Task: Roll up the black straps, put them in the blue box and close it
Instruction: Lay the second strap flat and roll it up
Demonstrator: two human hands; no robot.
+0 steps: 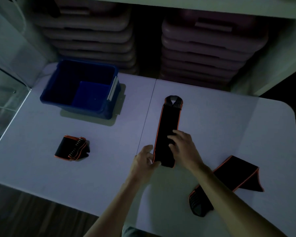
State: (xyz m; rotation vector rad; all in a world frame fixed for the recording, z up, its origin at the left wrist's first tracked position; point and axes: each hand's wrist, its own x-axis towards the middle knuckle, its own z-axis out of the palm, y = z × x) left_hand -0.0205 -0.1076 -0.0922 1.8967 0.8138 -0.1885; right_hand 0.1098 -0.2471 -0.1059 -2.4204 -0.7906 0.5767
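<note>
A long black strap [168, 120] with orange edging lies stretched out on the white table, its looped end pointing away from me. My left hand [144, 159] pinches its near left corner. My right hand [182, 145] presses flat on the strap's near part, fingers spread. A rolled black strap [73, 147] rests at the left. Another black strap [229, 182] lies loosely folded at the right, partly under my right forearm. The blue box [58, 93] stands open at the back left, with nothing visible inside it.
A white table [229, 125] with a centre seam bears everything. Stacks of pale lidded bins [203, 48] fill the shelves behind it. A grey clip [113, 88] sits on the box's right rim. Dark wooden floor [32, 211] shows at the lower left.
</note>
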